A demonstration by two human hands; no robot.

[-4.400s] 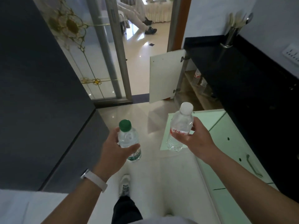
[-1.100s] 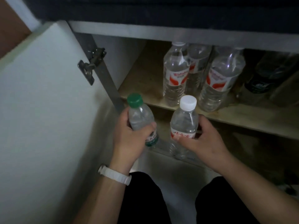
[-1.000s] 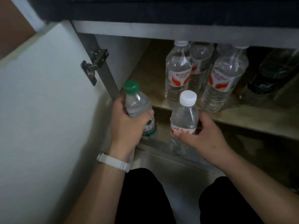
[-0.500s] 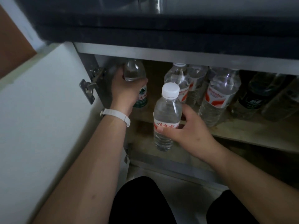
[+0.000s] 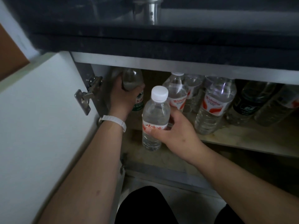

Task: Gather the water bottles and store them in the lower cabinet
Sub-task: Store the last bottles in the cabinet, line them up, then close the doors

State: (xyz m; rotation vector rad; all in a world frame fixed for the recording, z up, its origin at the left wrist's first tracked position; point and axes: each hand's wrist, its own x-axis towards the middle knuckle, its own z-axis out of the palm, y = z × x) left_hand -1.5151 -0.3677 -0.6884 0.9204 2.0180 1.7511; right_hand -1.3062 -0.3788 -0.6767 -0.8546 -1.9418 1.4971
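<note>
My left hand (image 5: 123, 97) grips a small green-labelled water bottle (image 5: 133, 81) inside the open lower cabinet, at the left end of its wooden shelf (image 5: 252, 139); the bottle's cap is hidden behind the cabinet's top rail. In front of the shelf, my right hand (image 5: 174, 131) holds a small white-capped bottle (image 5: 155, 117) with a red-lettered label, upright. Several larger bottles with red-and-white labels (image 5: 213, 104) stand on the shelf behind it.
The white cabinet door (image 5: 40, 126) stands open at the left, with a metal hinge (image 5: 87, 96). A dark countertop edge (image 5: 161, 41) overhangs the cabinet. Dark bottles (image 5: 252, 102) stand at the shelf's right. My knees (image 5: 142, 206) are below.
From walking with a bottle in each hand, I am now crouched at the cabinet. My left hand has carried the green-capped bottle up and into the shelf's left end; my right hand has risen slightly.
</note>
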